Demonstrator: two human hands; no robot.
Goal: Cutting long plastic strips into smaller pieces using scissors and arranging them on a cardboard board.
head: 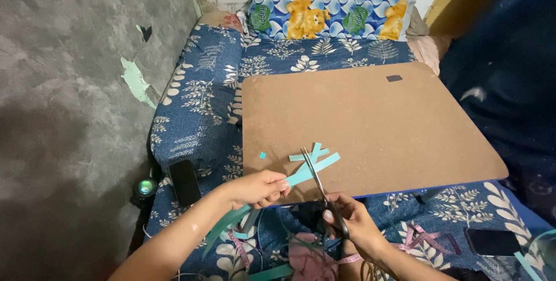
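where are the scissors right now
In the head view the scissors are in the right hand at the near edge of the brown board, blades open over the blue paper strip that the left hand holds.

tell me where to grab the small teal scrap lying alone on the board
Pinch the small teal scrap from above by two opposite edges. It lies flat on the brown board, apart from the cut strips, so nothing crowds fingers coming straight down.

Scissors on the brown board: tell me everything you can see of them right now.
The scissors have slim metal blades and dark handles. The right hand grips the handles at the near edge of the brown board. The blades point away from the person, parted around a light-blue paper strip that the left hand holds. Cut blue pieces lie by the tips.
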